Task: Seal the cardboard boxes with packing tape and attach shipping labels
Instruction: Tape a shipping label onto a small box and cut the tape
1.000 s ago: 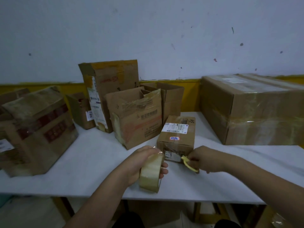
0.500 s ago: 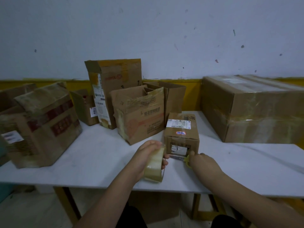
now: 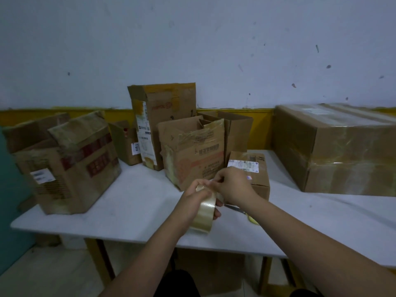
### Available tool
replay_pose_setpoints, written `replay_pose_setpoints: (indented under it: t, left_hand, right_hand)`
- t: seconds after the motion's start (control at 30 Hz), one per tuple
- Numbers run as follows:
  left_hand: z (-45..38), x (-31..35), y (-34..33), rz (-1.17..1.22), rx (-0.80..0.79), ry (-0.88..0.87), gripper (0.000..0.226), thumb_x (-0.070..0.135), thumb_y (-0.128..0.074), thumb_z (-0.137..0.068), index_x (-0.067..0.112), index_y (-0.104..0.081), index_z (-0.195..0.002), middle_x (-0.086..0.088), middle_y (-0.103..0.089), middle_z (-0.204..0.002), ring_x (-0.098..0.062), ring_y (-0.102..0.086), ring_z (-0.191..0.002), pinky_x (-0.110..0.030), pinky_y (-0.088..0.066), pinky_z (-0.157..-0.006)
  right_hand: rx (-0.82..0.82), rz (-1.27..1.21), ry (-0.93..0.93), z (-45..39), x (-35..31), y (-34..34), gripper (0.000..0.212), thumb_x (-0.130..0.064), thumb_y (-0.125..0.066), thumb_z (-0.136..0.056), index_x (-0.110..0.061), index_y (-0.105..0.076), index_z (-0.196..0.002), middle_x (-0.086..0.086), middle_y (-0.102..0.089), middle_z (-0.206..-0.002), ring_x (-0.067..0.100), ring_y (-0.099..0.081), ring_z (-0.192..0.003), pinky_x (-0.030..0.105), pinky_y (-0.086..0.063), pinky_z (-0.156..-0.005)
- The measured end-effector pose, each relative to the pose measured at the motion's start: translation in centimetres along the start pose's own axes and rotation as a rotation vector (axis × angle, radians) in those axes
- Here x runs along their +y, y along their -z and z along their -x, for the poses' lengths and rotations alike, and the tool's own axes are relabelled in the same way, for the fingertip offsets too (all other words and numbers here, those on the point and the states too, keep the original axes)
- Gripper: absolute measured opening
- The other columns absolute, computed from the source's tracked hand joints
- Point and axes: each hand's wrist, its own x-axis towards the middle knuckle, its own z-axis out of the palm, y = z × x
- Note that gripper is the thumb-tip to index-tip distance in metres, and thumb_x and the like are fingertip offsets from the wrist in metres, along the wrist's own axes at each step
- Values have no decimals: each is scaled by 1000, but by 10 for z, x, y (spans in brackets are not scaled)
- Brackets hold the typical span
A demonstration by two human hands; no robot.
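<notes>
My left hand (image 3: 194,200) grips a roll of clear packing tape (image 3: 203,215) above the near part of the white table (image 3: 128,202). My right hand (image 3: 232,185) pinches at the top of the roll, fingers on the tape's end. Behind my right hand sits a small closed cardboard box (image 3: 257,176) with a white shipping label (image 3: 243,165) on top. Yellow-handled scissors (image 3: 248,214) lie on the table under my right forearm, partly hidden.
An open taped box (image 3: 192,155) stands just behind my hands, with a tall box (image 3: 162,116) and other open boxes behind it. A large printed box (image 3: 70,166) is at the left, a big sealed box (image 3: 342,148) at the right.
My right hand has left the scissors on the table and moved up to the tape roll. The left hand has lifted the roll slightly. The camera view shifted.
</notes>
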Motion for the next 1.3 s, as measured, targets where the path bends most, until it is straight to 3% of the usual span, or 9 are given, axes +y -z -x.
replay_pose_setpoints:
  t: [0.2, 0.37, 0.47, 0.53, 0.63, 0.97, 1.1, 1.2, 1.3]
  left_hand:
    - [23, 21, 28, 50, 126, 53, 48, 14, -60, -98, 17, -38, -140, -27, -70, -96, -34, -70, -62, -37, -58, -58]
    - [72, 40, 80, -30, 228, 150, 88, 20, -61, -99, 20, 3, -160, -28, -73, -97, -25, -72, -61, -32, -58, -54]
    - [94, 31, 119, -393, 400, 212, 81, 46, -55, -100, 10, -12, -160, -13, -50, -149, -12, -68, -109, -22, -52, -89]
    - [107, 18, 140, -518, 434, 268, 86, 57, -52, -97, 12, -16, -160, -4, -37, -159, -21, -45, -138, -23, -37, -104]
    - [109, -14, 156, -525, 471, 306, 86, 58, -53, -96, 14, -15, -160, -3, -21, -166, -24, -28, -148, -31, -29, -114]
    - [89, -87, 161, -626, 575, 271, 93, 54, -53, -97, 24, 9, -160, -7, -40, -156, -28, -50, -132, -28, -44, -91]
    - [84, -84, 178, -678, 532, 345, 108, 61, -59, -90, 23, 16, -158, -8, -35, -160, -29, -46, -136, -29, -43, -100]
    - [83, -80, 185, -628, 575, 380, 109, 62, -60, -89, 27, 17, -158, -11, -36, -158, -30, -50, -131, -29, -44, -96]
    - [87, -68, 177, -871, 638, 414, 98, 64, -51, -93, 29, 13, -159, -13, -56, -137, -29, -63, -108, -35, -54, -85]
  right_hand:
    - [-65, 368, 81, -5, -52, -27, 20, -11, -60, -92, -10, -63, -72, 0, -50, -61, 18, -54, -62, 27, -44, -59]
    - [-165, 120, 200, 0, -90, -64, 40, -21, -62, -96, -17, -49, -58, -1, -57, -67, 10, -54, -65, 25, -41, -60]
    - [-125, 9, 253, -2, -113, -91, 33, -20, -61, -95, -12, -52, -65, 10, -65, -77, 20, -62, -75, 34, -52, -70]
    - [-123, 37, 240, -10, -120, -108, 31, -27, -61, -96, -6, -59, -73, 17, -67, -86, 30, -64, -85, 35, -52, -73]
    - [-214, 119, 238, -19, -115, -137, 44, -32, -59, -97, -8, -50, -62, 9, -53, -65, 30, -58, -80, 30, -40, -68]
    - [-311, 397, 316, -23, -81, -204, 35, -34, -47, -102, -3, -56, -117, 15, -53, -120, 31, -55, -111, 35, -44, -88]
    - [-243, 426, 241, -29, -69, -204, 67, -53, -45, -97, -1, -38, -139, 15, -41, -139, 31, -53, -118, 36, -44, -90]
    - [-182, 521, 199, -34, -56, -201, 76, -67, -36, -95, -4, -42, -137, 13, -46, -134, 29, -55, -114, 36, -45, -85]
    - [-148, 521, 275, -29, -49, -196, 55, -56, -39, -99, -9, -49, -126, 10, -49, -125, 28, -55, -108, 35, -40, -74]
